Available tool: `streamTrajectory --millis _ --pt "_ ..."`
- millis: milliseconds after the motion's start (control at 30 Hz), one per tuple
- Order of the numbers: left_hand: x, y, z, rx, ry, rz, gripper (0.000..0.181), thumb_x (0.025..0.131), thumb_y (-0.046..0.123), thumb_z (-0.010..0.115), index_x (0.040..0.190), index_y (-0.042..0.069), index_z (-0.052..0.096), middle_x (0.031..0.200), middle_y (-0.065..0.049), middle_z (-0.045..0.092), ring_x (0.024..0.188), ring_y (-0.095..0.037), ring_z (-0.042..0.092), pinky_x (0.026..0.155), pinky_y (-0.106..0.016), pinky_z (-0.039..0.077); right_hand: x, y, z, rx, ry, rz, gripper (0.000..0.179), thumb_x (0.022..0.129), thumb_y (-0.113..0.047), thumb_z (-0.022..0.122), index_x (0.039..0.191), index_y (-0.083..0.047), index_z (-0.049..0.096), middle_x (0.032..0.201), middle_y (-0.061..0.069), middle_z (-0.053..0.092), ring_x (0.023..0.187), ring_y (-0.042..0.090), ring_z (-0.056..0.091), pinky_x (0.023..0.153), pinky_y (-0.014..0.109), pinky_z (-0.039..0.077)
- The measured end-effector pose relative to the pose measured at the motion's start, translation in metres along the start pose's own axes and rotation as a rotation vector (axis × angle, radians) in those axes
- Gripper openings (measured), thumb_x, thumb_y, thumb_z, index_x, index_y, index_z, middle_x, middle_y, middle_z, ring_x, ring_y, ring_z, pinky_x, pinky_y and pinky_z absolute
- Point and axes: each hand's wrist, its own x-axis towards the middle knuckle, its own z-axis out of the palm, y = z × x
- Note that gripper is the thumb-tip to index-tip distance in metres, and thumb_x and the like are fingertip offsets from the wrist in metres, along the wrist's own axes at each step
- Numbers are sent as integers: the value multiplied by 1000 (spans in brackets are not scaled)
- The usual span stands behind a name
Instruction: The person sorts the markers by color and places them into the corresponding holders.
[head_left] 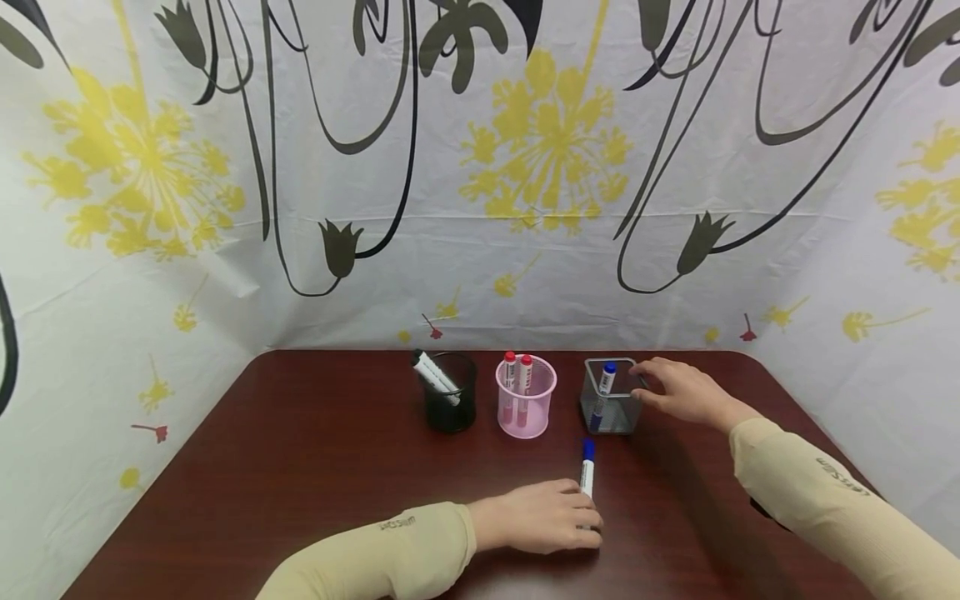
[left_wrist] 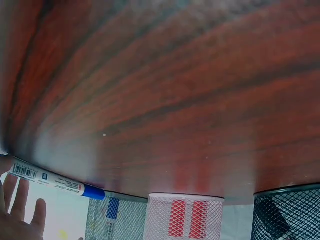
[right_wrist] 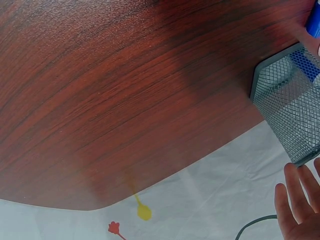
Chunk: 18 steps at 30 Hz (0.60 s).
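Observation:
On the dark table, my left hand (head_left: 542, 517) holds a white marker with a blue cap (head_left: 587, 467), its capped end directed at the holders. In the left wrist view the marker (left_wrist: 60, 183) passes between thumb and fingers. My right hand (head_left: 686, 392) is at the right side of a square grey mesh pen holder (head_left: 621, 417), thumb at the near corner and fingers at the far corner of its rim. Fingertips (right_wrist: 291, 170) meet the rim in the right wrist view. Another blue-capped marker (head_left: 604, 383) stands inside that holder.
Left of the grey holder stands a round pink mesh holder (head_left: 523, 425) with two red-capped markers (head_left: 510, 371). Farther left, a black mesh holder (head_left: 450, 417) contains a black-capped marker (head_left: 435, 372) leaning on its rim. A patterned white cloth (head_left: 450, 275) hangs behind the table.

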Motion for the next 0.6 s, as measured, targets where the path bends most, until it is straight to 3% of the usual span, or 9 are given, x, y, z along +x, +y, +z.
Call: streamTrajectory --millis 400,600 --pt "3 -9 2 -11 -47 20 24 92 23 44 111 28 58 112 13 52 108 -7 42 91 -24 30 1 1 1 -6 4 -7 36 82 -24 63 110 -2 58 105 14 57 92 29 54 74 48 41" --pt "4 -11 8 12 -23 10 19 91 23 46 104 28 58 106 14 54 104 -7 44 89 -25 30 1 0 1 -4 -2 1 36 82 -25 63 110 -3 58 105 14 57 93 30 54 74 49 41"
